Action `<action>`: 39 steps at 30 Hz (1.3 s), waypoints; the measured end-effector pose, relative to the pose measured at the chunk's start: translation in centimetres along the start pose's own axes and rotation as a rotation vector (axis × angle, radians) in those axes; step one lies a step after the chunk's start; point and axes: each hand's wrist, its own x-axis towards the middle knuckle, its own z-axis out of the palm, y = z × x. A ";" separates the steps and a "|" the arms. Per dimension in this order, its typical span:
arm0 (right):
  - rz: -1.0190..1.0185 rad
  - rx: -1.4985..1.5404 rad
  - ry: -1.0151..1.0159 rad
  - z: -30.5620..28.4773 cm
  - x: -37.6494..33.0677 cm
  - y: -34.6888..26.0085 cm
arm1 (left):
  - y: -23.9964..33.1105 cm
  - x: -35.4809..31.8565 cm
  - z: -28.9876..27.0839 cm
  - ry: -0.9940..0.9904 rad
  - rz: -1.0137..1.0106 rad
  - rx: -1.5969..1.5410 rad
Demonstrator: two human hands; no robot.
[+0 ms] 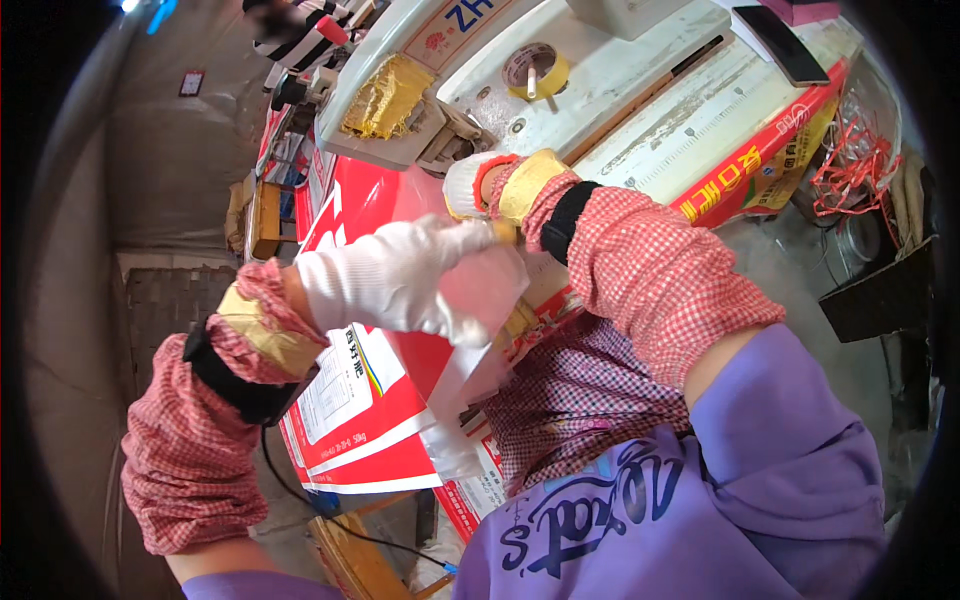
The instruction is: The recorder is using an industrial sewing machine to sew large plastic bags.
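Note:
My left hand (400, 275), in a white knit glove, is bent around a thin, pale, see-through sheet (490, 285), blurred by motion. Beyond it, my right hand (470, 188), in a white glove with a red band, is close to the working end of a sewing machine (400, 130). My right wrist and the machine hide its fingers. Under both hands lie red and white printed sacks (400, 445), which slope down toward my lap. A whitish strip hangs below my left hand.
On the machine bed lies a roll of yellow tape (535, 72) with a small white stick on it. A dark phone (780, 45) rests at the far right. Tangled red string (855, 165) hangs beside the bed. Wooden stool parts (360, 560) and a black cable (345, 525) are below.

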 end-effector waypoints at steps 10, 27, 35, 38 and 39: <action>0.082 -0.022 0.005 4.3 3.1 1.6 | -1.9 0.8 0.4 -0.509 0.179 -0.457; 0.156 -0.044 -0.191 3.5 0.9 0.4 | -0.7 -6.6 0.0 -0.112 -0.447 -0.463; 0.169 -0.540 0.093 2.7 -2.3 -5.0 | 6.7 -5.7 3.9 -0.766 -0.007 0.732; 0.134 -0.661 0.178 2.7 -4.8 -7.3 | 8.2 -4.7 5.9 -0.391 0.270 0.515; 0.125 -0.550 0.224 4.4 -10.2 -5.5 | 8.9 -3.5 6.3 -0.454 0.255 0.435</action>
